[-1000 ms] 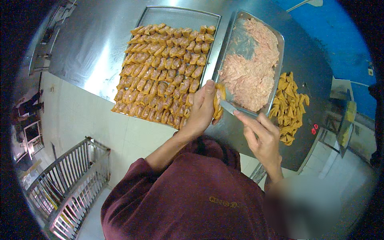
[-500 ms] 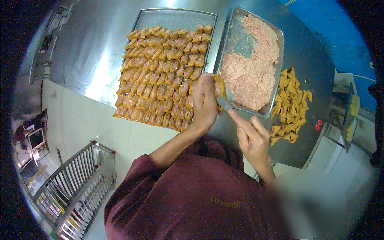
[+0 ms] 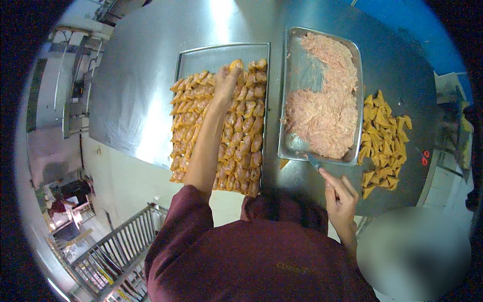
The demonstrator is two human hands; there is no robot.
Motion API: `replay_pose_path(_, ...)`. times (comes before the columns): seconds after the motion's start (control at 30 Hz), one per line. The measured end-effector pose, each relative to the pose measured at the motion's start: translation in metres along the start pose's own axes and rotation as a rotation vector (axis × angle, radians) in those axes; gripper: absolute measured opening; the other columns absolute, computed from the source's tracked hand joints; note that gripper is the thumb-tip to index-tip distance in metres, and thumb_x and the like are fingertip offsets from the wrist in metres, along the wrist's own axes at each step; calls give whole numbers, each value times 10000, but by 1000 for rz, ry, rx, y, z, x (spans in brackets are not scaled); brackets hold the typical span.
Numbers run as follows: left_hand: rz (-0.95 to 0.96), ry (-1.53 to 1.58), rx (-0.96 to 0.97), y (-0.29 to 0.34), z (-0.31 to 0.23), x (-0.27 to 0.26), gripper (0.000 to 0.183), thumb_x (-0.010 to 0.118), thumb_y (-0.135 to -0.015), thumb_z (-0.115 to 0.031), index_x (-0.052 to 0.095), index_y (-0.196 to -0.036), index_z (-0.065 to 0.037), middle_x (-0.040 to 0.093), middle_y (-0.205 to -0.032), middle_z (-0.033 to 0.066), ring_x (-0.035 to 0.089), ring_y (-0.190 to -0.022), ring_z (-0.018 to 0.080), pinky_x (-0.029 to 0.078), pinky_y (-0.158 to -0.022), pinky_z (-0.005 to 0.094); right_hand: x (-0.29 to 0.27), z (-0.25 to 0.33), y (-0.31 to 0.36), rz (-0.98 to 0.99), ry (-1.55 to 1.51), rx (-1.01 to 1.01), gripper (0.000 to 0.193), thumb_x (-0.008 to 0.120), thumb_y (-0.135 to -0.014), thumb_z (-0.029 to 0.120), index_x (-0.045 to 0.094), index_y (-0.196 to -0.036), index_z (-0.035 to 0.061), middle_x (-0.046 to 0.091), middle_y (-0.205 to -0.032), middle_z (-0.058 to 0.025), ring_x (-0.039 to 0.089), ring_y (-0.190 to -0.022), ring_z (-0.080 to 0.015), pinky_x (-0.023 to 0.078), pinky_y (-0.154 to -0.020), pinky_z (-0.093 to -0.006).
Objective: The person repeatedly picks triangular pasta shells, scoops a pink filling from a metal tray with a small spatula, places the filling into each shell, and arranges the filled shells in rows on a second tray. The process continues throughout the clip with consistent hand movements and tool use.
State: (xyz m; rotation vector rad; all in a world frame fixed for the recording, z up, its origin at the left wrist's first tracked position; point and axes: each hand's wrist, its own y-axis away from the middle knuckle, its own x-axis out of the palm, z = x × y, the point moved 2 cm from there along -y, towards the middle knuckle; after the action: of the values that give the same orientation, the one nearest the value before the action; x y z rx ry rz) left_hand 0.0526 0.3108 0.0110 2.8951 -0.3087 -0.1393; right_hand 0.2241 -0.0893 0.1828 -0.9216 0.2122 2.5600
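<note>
My left hand (image 3: 226, 80) is over the far part of a mesh tray (image 3: 221, 52), its fingers closed on a stuffed tofu pocket (image 3: 236, 64), golden-brown with pale filling. Rows of similar stuffed tofu pockets (image 3: 249, 126) cover most of the tray. My right hand (image 3: 343, 201) grips a small spreading knife (image 3: 313, 161), its grey blade by the near edge of a deep metal pan (image 3: 282, 121). Pale pink minced meat (image 3: 319, 113) fills much of that pan, with a bare patch at its upper left.
Right of the pan lies a heap of unfilled brown triangular tofu pockets (image 3: 385, 136). A single brown piece (image 3: 284, 163) lies by the pan's near left corner. Red scissor handles (image 3: 425, 158) rest near the steel table's (image 3: 136, 85) right edge. A slatted metal rack (image 3: 118, 246) stands at lower left.
My left hand has moved away from the knife, forward and left over the tray, with a stuffed tofu pocket. The knife in my right hand has come away from the pocket.
</note>
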Motion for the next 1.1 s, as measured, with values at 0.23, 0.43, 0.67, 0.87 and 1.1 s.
replay_pose_path(0.23,83,-545,-36,-127,47,3,474,717,-982,-300,570,-1237,71,700,-858,120,671,-672,212,545,-546,429,-6,-21,3,-22,-45,116,381,669,-966,-43,775,-1306,94,547,-769,-106,558,-655,-218,468,-599,-365)
replay_pose_path(0.43,353,-1005,-29,-158,54,5,461,717,-928,-399,730,-949,61,754,-851,203,738,-757,331,588,-717,461,-10,-35,4,-50,-52,189,357,660,-983,-35,772,-1301,82,542,-761,-107,553,-656,-218,461,-601,-362)
replay_pose_path(0.67,345,-1267,72,-166,67,-5,471,717,-909,-454,791,-1077,-19,766,-1055,296,757,-1040,433,579,-932,500,-29,-55,-3,-122,31,240,299,625,-1033,-3,768,-1288,58,672,-875,-154,638,-762,-259,511,-715,-392)
replay_pose_path(0.87,566,-1067,349,-160,80,-5,460,567,-1071,-427,746,-1304,-73,759,-1211,258,732,-1137,420,557,-987,473,-61,-136,13,-418,147,367,264,541,-1115,110,649,-1339,22,697,-1061,-184,653,-952,-256,512,-835,-393)
replay_pose_path(1.1,416,-1097,421,-148,79,-2,544,531,-1096,-411,593,-1507,-58,698,-1363,270,680,-1237,442,513,-1060,471,-73,-266,7,-342,421,584,378,654,-1047,257,584,-1324,9,734,-1114,-299,704,-1061,-490,551,-879,-551)
